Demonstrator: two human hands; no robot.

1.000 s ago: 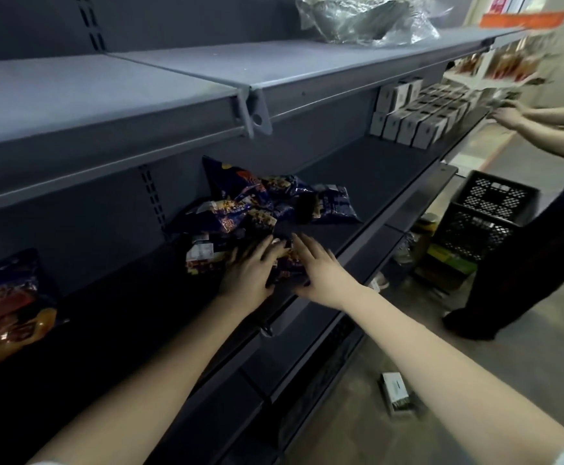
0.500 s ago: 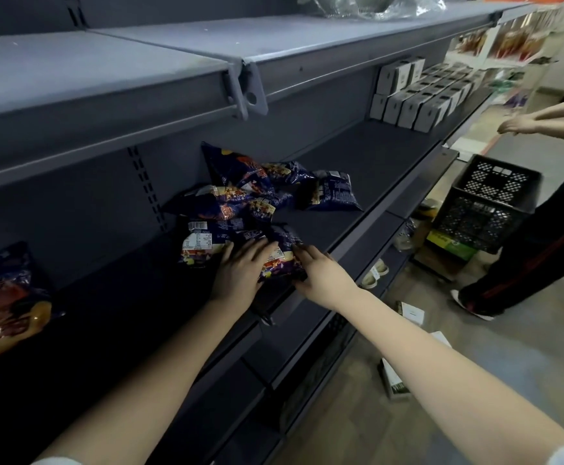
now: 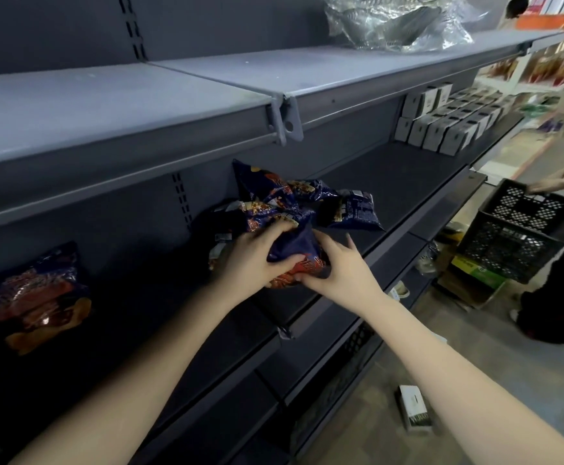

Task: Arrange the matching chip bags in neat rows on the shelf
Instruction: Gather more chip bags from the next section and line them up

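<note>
1. Below the shelf bracket (image 3: 285, 119), both hands hold one blue chip bag (image 3: 295, 250) over the front part of the dark shelf (image 3: 401, 169).
2. The left hand (image 3: 253, 260) has its fingers curled round the bag's left side. The right hand (image 3: 344, 266) pinches the bag's lower right edge.
3. The pile of matching blue bags (image 3: 294, 199) lies jumbled directly below the bracket. It sits behind the held bag, apparently touching it.
4. The step appears to be drawing one bag out of the heap, since no row is formed yet.
5. The next move calls for a light grip and for standing the bag face-forward on bare shelf below and right of the bracket. The red-orange chip bag (image 3: 39, 297), far below-left of the bracket, probably stays separate.
</note>
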